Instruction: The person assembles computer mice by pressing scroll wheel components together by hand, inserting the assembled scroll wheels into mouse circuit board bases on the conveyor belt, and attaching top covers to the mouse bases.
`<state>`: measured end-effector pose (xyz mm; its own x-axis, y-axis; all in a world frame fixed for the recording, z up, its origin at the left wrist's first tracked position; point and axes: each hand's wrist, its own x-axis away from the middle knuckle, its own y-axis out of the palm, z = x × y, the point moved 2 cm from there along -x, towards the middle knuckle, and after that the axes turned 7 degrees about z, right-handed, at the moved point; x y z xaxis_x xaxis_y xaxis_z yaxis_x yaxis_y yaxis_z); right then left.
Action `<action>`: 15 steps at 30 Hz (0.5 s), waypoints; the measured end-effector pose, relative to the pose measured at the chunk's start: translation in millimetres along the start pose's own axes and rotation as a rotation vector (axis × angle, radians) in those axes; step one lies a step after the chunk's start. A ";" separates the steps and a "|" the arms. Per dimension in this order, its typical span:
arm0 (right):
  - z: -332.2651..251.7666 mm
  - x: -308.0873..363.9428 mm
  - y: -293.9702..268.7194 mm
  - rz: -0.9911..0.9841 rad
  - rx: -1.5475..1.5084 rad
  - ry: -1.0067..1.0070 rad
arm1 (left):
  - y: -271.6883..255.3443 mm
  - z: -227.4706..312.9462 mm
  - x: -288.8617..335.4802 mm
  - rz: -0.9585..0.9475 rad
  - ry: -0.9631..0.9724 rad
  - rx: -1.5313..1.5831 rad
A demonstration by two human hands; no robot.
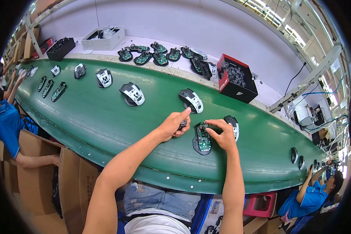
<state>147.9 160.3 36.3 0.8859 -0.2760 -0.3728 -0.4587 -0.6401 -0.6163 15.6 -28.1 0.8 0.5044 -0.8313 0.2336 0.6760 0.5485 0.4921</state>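
My left hand (174, 125) is closed around a dark round part (182, 124) that looks like a scroll wheel. Just right of it, a mouse base with a green circuit board (203, 141) lies on the green conveyor belt (160, 134). At the far end of that base, thumb and fingers of my right hand (222, 134) pinch a small dark scroll wheel (204, 125). A black and white mouse shell (232, 124) sits partly behind my right hand. Another such shell (192, 100) rests beyond my left hand.
A black box with red flaps (238, 78) holds many dark wheels at the belt's far edge. Several mouse bases (160, 58) lie on the ledge left of it. More shells (132, 94) are spread leftward. Co-workers in blue (314, 199) sit at both sides; cartons (72, 181) stand lower left.
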 end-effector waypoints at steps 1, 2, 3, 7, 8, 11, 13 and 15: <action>-0.5 1.7 2.4 -0.003 -0.002 0.005 | 0.0 -1.4 1.0 0.001 0.002 -0.009; -2.5 1.2 2.5 -0.017 0.019 -0.008 | 0.9 -0.5 -0.3 -0.005 0.007 -0.019; -3.9 0.8 2.5 -0.031 0.041 -0.021 | 1.2 -0.2 -0.6 -0.010 0.006 -0.017; -4.7 0.2 0.9 -0.023 0.106 -0.091 | 0.3 -2.3 -1.0 -0.025 0.005 -0.004; -7.9 1.5 1.8 -0.016 0.190 -0.102 | -0.2 -2.2 -0.6 -0.025 0.007 0.000; -19.3 -0.1 4.2 -0.015 0.338 -0.124 | 0.9 -1.3 -0.2 -0.031 0.009 -0.023; -22.0 -1.6 3.4 -0.069 0.420 -0.146 | 3.7 -1.2 0.7 -0.026 0.012 -0.042; -12.7 2.6 3.7 -0.071 0.419 -0.158 | 5.2 -1.7 -0.6 -0.024 0.026 -0.067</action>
<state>149.4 148.1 41.9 0.9097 -0.1083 -0.4009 -0.4145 -0.2993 -0.8594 19.8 -24.6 1.9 0.5009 -0.8420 0.2004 0.7221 0.5342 0.4395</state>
